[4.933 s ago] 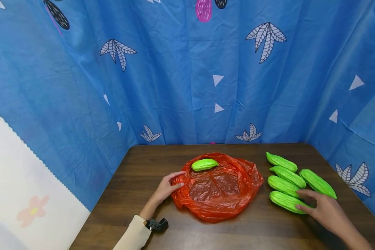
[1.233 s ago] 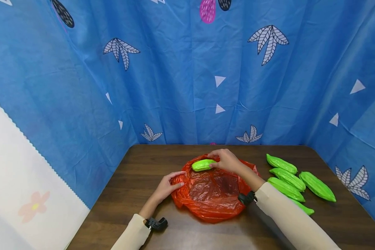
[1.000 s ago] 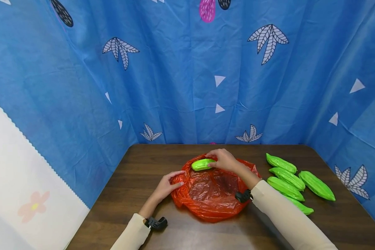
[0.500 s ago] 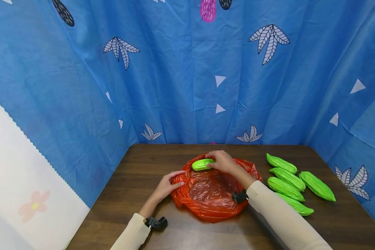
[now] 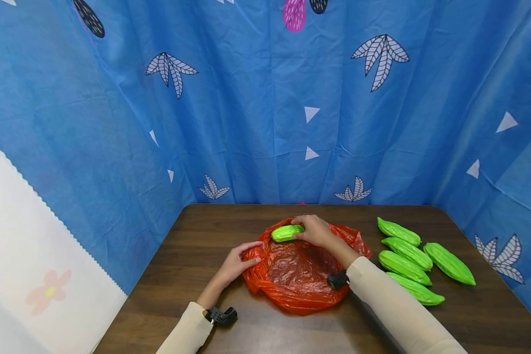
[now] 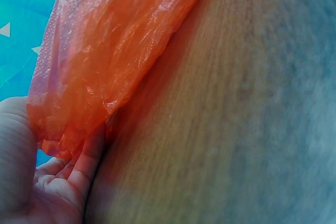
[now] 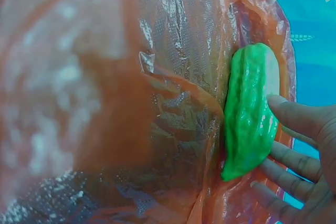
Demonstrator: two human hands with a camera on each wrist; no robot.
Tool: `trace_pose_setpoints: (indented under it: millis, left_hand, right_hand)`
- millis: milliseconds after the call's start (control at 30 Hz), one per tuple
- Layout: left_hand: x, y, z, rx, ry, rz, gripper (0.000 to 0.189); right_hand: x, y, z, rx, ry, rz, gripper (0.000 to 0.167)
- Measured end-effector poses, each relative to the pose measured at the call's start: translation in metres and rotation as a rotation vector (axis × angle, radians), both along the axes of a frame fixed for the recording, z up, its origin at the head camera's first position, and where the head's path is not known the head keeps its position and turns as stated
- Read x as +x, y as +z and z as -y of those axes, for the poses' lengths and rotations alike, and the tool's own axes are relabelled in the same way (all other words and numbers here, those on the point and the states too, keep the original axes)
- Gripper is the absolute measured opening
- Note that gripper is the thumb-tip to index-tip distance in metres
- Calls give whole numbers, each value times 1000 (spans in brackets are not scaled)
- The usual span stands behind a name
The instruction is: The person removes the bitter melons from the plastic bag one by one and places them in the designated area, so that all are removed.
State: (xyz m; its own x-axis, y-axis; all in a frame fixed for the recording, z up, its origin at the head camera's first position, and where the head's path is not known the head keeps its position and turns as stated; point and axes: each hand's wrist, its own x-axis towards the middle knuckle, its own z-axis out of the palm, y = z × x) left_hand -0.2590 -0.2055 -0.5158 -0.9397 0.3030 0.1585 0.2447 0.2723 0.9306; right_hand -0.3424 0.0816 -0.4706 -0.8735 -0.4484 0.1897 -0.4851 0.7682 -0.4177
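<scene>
A red plastic bag [image 5: 301, 306] lies spread with its mouth facing up on the table. My left hand [image 5: 233, 265] pinches its left rim between thumb and fingers; the left wrist view shows the thin bag edge [image 6: 115, 45] tucked into that hand. One bright green bitter melon [image 5: 284, 233] rests inside the bag at the far left. My right hand [image 5: 316, 232] holds the right end of this melon. In the right wrist view, the thumb [image 7: 294, 113] lies on the ridged skin and the fingers reach the other side, partly hidden.
Several more bitter melons lie to the right of the bag, most in a slanting row [image 5: 401, 265], with one melon [image 5: 449, 263] beyond them. A patterned blue curtain [image 5: 265, 118] hangs behind the brown wooden table [image 5: 212, 231]. A white cloth [image 5: 48, 265] hangs at left.
My right hand has gone from the melon row to the melon in the bag, and lately eased slightly down. The nearest row melon has shifted a little right. The left hand stays put.
</scene>
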Motion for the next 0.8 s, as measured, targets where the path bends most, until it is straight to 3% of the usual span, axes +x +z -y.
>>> trace_pose_setpoints:
  millis: [600,800]
  left_hand:
    - [0,3,0,6,-6,-6,47]
    - [0,3,1,18,-25,8,48]
  right_hand:
    - [-2,0,6,24,0,-6,43]
    - [0,-2,6,33,-17,37,43]
